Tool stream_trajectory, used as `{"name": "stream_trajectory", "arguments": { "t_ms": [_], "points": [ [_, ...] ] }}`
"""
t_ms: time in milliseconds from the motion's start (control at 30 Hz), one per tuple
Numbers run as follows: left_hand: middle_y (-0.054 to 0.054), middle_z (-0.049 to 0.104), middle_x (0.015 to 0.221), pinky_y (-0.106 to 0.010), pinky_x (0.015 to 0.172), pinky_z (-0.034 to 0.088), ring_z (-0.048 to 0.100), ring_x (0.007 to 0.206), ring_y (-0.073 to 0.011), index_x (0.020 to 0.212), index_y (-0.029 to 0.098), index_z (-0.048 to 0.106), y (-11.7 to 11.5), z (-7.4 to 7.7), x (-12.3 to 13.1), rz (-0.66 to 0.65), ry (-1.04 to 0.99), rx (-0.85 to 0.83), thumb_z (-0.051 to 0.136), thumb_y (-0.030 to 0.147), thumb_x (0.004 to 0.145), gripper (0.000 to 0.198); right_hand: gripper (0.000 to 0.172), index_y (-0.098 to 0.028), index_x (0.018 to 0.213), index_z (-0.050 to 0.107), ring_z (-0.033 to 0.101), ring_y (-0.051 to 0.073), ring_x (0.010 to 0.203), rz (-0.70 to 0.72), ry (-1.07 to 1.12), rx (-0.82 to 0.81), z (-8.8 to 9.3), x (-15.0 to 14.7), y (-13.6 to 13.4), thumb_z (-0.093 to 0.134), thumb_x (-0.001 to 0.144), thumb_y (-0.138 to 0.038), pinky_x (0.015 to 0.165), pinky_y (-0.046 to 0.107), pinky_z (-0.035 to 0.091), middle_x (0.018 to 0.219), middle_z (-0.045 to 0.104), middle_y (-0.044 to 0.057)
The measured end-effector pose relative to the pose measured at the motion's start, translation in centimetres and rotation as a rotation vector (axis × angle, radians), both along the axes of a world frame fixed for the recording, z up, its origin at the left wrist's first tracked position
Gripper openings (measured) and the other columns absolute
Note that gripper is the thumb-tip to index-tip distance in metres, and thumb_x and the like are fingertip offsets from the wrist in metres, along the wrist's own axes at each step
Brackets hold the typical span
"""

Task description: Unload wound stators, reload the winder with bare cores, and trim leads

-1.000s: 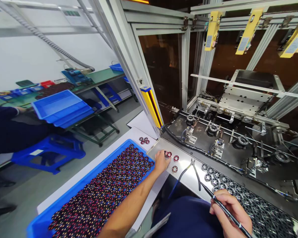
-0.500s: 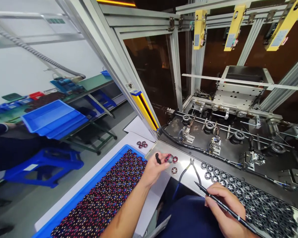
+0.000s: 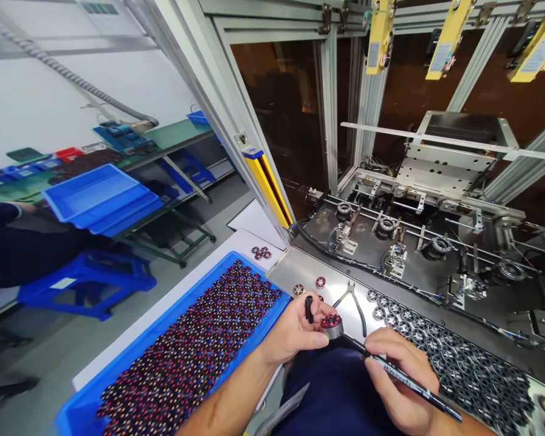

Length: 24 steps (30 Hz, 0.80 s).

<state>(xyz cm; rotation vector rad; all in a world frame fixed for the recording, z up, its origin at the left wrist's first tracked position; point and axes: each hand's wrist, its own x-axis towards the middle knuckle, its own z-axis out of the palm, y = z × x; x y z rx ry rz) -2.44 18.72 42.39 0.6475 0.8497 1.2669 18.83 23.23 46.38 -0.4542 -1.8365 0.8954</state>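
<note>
My left hand [image 3: 295,330] curls shut just right of the blue tray [image 3: 70,418], fingers pinching a small round wound part [image 3: 331,323] by its rim so the face turns up, a black cap [image 3: 309,307] tucked between two fingers out of the way. My right hand [image 3: 393,375] is closed in a writing grip on a black pen [image 3: 409,384], tip touching that part. Beyond the tray's far corner, two more parts [image 3: 320,282] and pliers [image 3: 355,300] lie on the bench [image 3: 286,272].
</note>
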Motion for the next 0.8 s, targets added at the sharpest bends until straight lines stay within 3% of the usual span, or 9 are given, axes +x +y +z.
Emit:
{"name": "stream_trajectory", "arguments": {
  "t_ms": [200,333,467,600,700,800],
  "points": [
    [-0.003,0.074,0.096,-0.023,0.067,0.048,0.07,0.078,-0.0138,0.081,0.021,0.039,-0.2,0.3,0.3,-0.041,-0.005,0.03,0.091,0.021,0.06,0.056,0.029,-0.019,0.104,0.065,0.068,0.015,0.065,-0.008,-0.013,-0.015,-0.2,0.0,-0.2,0.058,0.082,-0.002,0.059,0.025,0.057,0.076,0.068,0.004],
    [-0.004,0.074,0.097,-0.025,0.068,0.048,0.07,0.079,-0.0149,0.083,0.022,0.038,-0.3,-0.8,-0.1,-0.045,0.045,0.048,0.091,0.027,0.06,0.058,0.024,-0.019,0.098,0.065,0.066,0.015,0.06,0.001,-0.048,-0.015,-0.2,0.5,-0.3,0.057,0.082,-0.003,0.056,0.025,0.056,0.071,0.067,0.003],
    [-0.008,0.074,0.098,-0.032,0.071,0.052,0.07,0.081,-0.0203,0.081,0.023,0.037,1.5,-4.4,-2.5,0.125,0.484,0.044,0.088,0.045,0.059,0.06,0.025,-0.02,0.098,0.064,0.067,0.016,0.06,0.007,-0.058,-0.026,-0.9,1.8,-0.4,0.058,0.081,-0.003,0.055,0.026,0.056,0.072,0.068,0.003],
    [-0.006,0.071,0.1,-0.035,0.077,0.053,0.065,0.085,-0.0192,0.076,0.021,0.044,5.3,-9.4,-6.5,0.318,0.804,-0.055,0.085,0.04,0.065,0.047,0.025,-0.021,0.1,0.064,0.068,0.017,0.063,-0.026,-0.085,-0.07,-2.3,3.0,-0.6,0.059,0.083,-0.003,0.057,0.027,0.057,0.074,0.068,0.003],
    [-0.005,0.068,0.099,-0.039,0.084,0.054,0.064,0.091,-0.0192,0.09,0.016,0.06,7.6,-12.7,-8.7,0.388,1.019,-0.125,0.073,0.037,0.084,0.026,0.025,-0.021,0.1,0.064,0.068,0.017,0.065,-0.042,-0.089,-0.082,-2.9,3.6,-0.7,0.059,0.084,-0.002,0.057,0.028,0.058,0.075,0.067,0.003],
    [-0.007,0.067,0.109,-0.043,0.087,0.055,0.065,0.097,-0.0207,0.109,0.015,0.064,8.3,-14.6,-9.4,0.381,1.19,-0.152,0.063,0.037,0.094,0.027,0.026,-0.02,0.102,0.063,0.069,0.017,0.067,-0.047,-0.092,-0.073,-3.1,3.8,-0.8,0.059,0.084,-0.001,0.058,0.028,0.058,0.078,0.068,0.004]
  ]
}}
